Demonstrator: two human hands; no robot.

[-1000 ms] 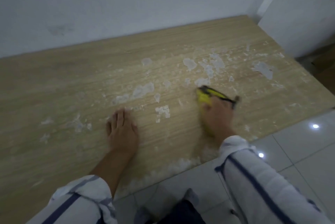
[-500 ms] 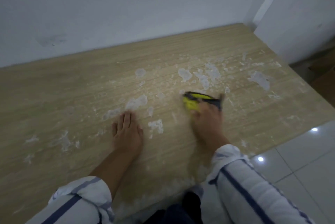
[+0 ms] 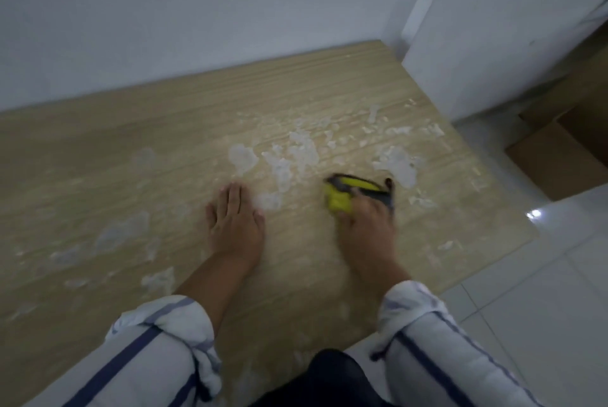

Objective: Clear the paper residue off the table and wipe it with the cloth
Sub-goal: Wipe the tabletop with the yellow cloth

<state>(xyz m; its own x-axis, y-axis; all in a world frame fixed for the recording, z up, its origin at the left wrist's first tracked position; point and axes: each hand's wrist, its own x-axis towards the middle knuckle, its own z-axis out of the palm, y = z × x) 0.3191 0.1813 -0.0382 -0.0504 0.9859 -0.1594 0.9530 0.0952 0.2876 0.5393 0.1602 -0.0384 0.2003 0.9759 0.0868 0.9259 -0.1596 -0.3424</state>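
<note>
White paper residue (image 3: 296, 156) lies in flakes and patches across the light wooden table (image 3: 131, 150), thickest at the middle and right. My right hand (image 3: 365, 225) grips a yellow and black scraper (image 3: 348, 192), its blade down on the tabletop just short of a large white patch (image 3: 399, 164). My left hand (image 3: 235, 222) rests flat on the table, fingers together, touching a small patch. No cloth is in view.
The table stands against a white wall (image 3: 197, 11). A wall corner (image 3: 427, 28) rises at its far right end. White floor tiles (image 3: 543, 275) run along the near right edge. Brown cardboard boxes (image 3: 566, 150) sit on the floor at right. Scraped flakes (image 3: 158, 280) lie near the front edge.
The view has swung left and tilted. My right hand slid the scraper along the table toward the right-hand patch. My left hand stays pressed flat on the wood.
</note>
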